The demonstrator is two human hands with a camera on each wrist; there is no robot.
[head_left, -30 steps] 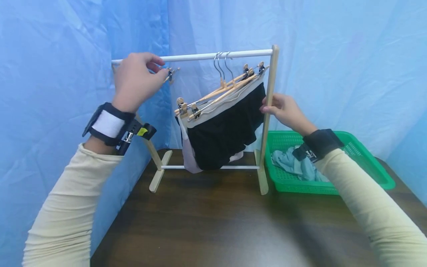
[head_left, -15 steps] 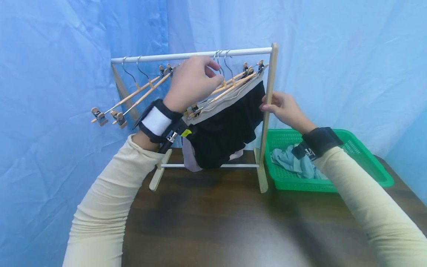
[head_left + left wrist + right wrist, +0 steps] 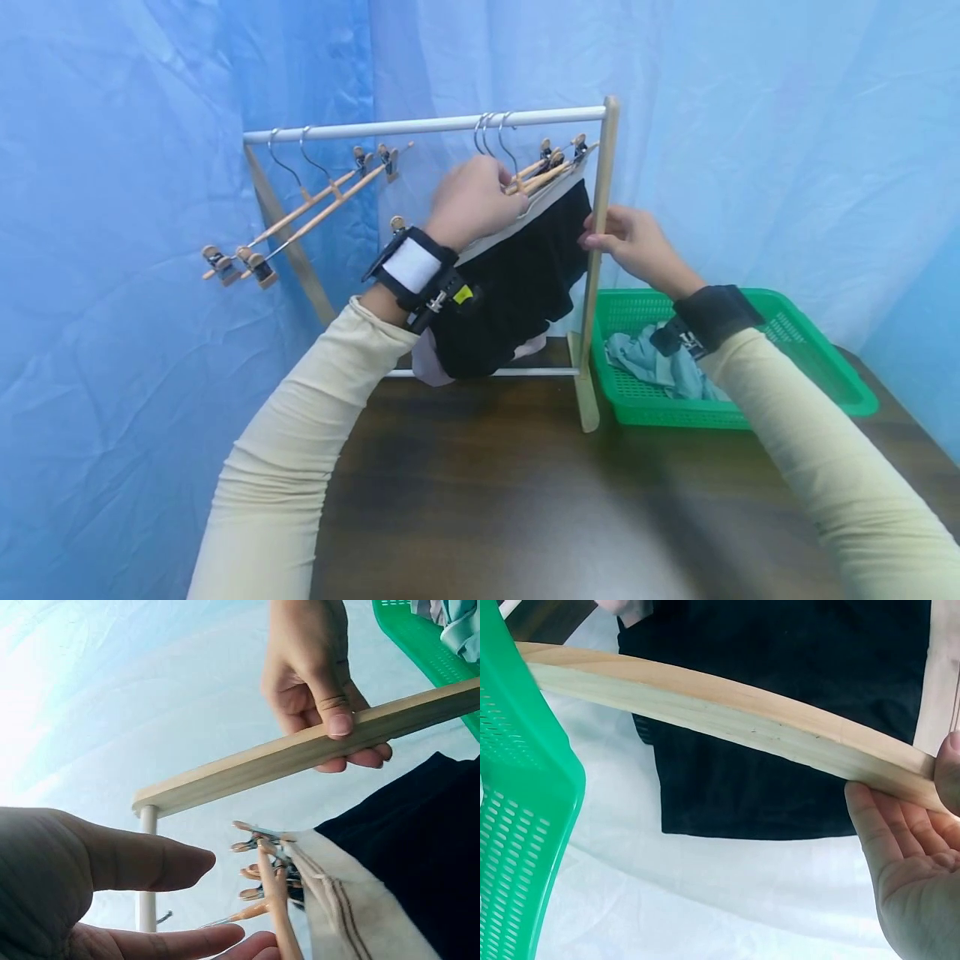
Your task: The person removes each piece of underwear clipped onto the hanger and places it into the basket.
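Note:
Black shorts (image 3: 517, 283) with a white waistband hang slanted from wooden clip hangers (image 3: 277, 907) at the right of a small clothes rack. My left hand (image 3: 476, 200) is at the middle of these hangers, overlapping them in the head view. In the left wrist view its thumb (image 3: 172, 862) and straight fingers stand apart, with a metal hook stem by the fingertips. My right hand (image 3: 633, 250) grips the rack's right wooden post (image 3: 742, 712), thumb on one side and fingers on the other. A pale pink cloth (image 3: 430, 362) shows behind the shorts.
Two bare clip hangers (image 3: 330, 200) hang at the left of the white rail (image 3: 420, 127). A green basket (image 3: 675, 417) holding light teal cloth (image 3: 660, 362) stands right of the rack on the dark wooden table (image 3: 540, 500). Blue curtains surround the back and left.
My left hand has moved right along the rail, from the bare hangers to those bearing the shorts. The right hand keeps its grip on the post.

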